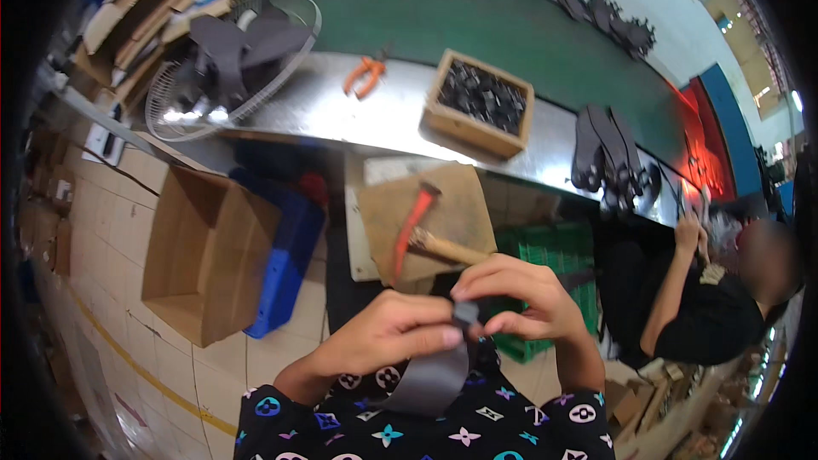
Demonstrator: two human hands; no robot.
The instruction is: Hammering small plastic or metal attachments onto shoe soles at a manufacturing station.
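Close to my body, my left hand [396,332] is closed on a flat grey strap [434,379], whose wide end hangs down in front of my patterned black shirt. Thumb and fingers of my right hand [532,298] curl around the strap's upper end from the other side. Between the two hands shows a small dark grey piece [465,313], blurred, so its exact kind cannot be told. Just beyond my hands, a brown board [464,204] bears a red-handled tool [413,226] and a hammer-like tool's wooden handle [452,249].
A metal-edged bench [315,89] with a green belt [383,8] holds orange pliers [366,77], a wooden box [464,138] of small black parts, a wire basket [162,123] and grey straps [601,145]. A cardboard box [179,260], blue crate [285,277] and green crate [554,247] stand below. A co-worker [707,311] sits right.
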